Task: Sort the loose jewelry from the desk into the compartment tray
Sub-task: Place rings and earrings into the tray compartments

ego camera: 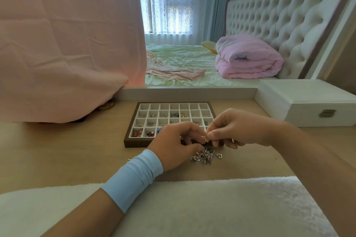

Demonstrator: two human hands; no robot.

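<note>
A dark-framed compartment tray with white cells lies on the wooden desk; several cells hold small jewelry. Just in front of it sits a tangled pile of loose jewelry, with a silver heart pendant at its right. Above that pile my left hand and my right hand meet, and both pinch one small gold piece between their fingertips. My hands hide the tray's front right corner.
A white latched box stands at the right of the desk. A pink cloth drapes over something tall at the left. A white fluffy cover lies along the near edge. A tiny gold piece lies left of my wrist.
</note>
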